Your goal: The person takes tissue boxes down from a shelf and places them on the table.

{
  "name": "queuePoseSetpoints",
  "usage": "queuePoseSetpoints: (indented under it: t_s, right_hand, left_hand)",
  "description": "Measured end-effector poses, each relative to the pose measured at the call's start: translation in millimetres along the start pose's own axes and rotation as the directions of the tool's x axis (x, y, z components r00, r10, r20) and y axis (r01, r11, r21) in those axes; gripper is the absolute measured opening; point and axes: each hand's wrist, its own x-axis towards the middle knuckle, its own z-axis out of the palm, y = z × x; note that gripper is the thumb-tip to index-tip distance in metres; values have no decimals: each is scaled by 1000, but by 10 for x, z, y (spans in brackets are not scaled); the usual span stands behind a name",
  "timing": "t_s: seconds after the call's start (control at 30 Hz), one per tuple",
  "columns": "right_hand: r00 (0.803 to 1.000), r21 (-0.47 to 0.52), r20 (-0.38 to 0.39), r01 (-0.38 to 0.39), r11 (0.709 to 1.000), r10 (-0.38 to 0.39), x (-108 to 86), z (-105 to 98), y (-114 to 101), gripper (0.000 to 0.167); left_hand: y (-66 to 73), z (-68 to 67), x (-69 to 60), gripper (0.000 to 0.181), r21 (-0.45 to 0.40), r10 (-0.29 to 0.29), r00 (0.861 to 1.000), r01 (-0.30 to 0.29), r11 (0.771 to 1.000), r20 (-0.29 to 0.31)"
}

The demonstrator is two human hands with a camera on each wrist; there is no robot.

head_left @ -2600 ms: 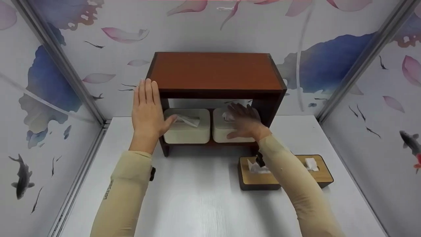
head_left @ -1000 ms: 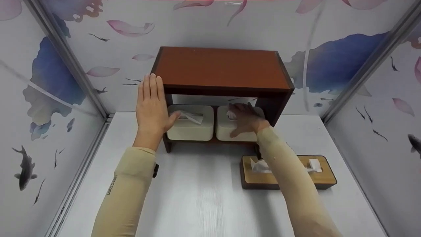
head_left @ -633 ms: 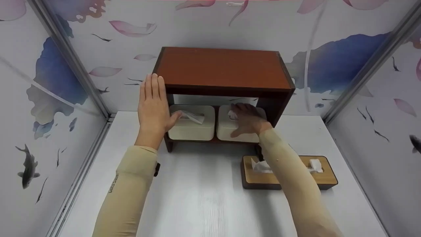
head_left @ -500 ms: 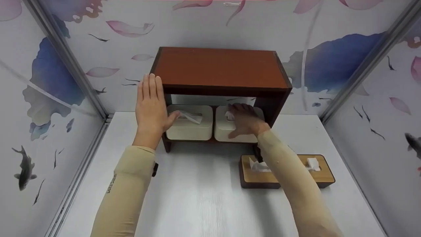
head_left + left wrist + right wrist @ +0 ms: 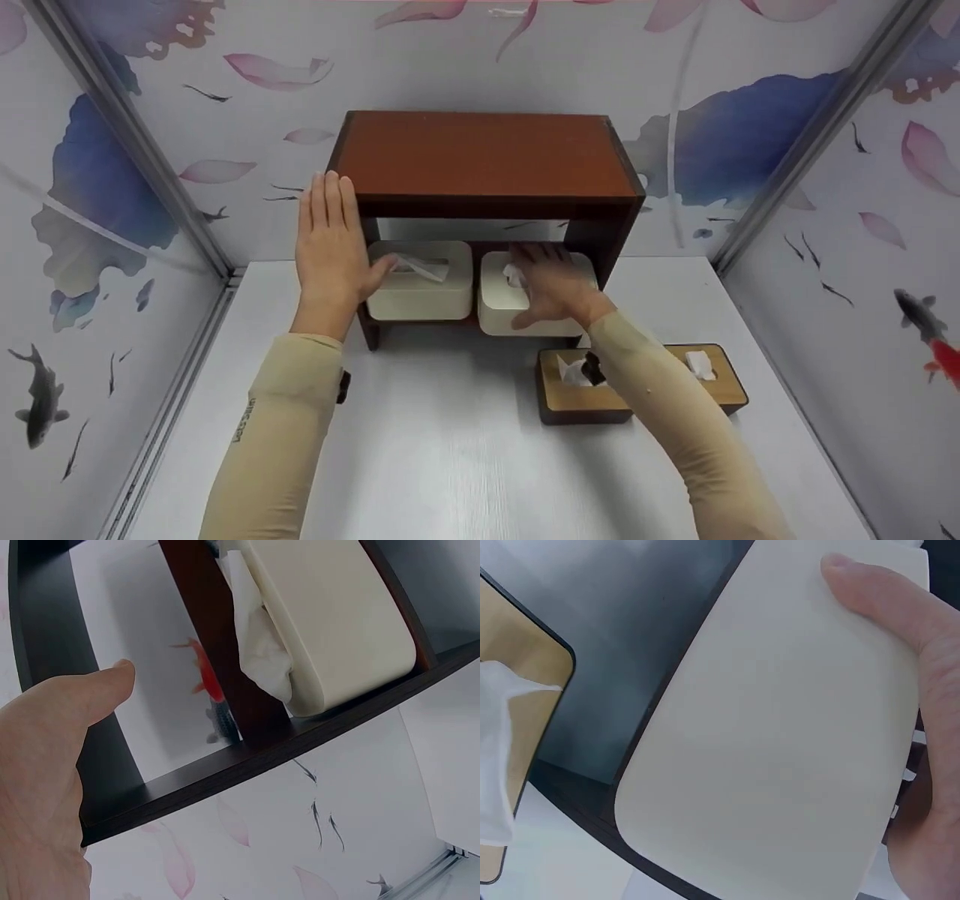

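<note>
A brown wooden shelf [image 5: 487, 154] stands against the back wall, with two cream tissue boxes side by side on its lower board. My left hand [image 5: 328, 255] lies flat along the shelf's left side, fingers straight and thumb stretched out in front of the left tissue box [image 5: 420, 301]. My right hand [image 5: 559, 289] grips the right tissue box [image 5: 501, 321], which juts out further forward than the left one. The right thumb [image 5: 870, 589] presses its front face, while the fingers reach over the top to the back. A white tissue [image 5: 514, 276] pokes from its opening.
Right of the shelf's front, a dark tissue holder with a bamboo top [image 5: 570, 397] sits on the white table [image 5: 420, 450]. My right forearm crosses over it, so I cannot tell whether it is one piece or two. Printed panels [image 5: 187, 285] enclose the sides and back.
The right tissue box has slid forward with my right hand, its front now lower in view than the left box's. My left hand stays against the shelf's side. The whole view shifts slightly.
</note>
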Motion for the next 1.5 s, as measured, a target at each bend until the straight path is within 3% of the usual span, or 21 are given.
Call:
queuePoseSetpoints:
  t_s: [0.47,0.7,1.5]
  right_hand:
    - [989,-94,-140,28,995,-41,-283,64,-160,130]
    - [991,-105,-132,14,994,-28,-379,59,-263,131]
    - [992,-73,-99,71,995,-78,-552,197,-719,132]
  left_hand:
    - [6,-11,-5,121,13,0,1000,0,1000,12]
    - [22,-10,0,121,9,0,1000,-1,1000,12]
    - [24,-26,-22,121,-18,4,1000,-4,1000,7]
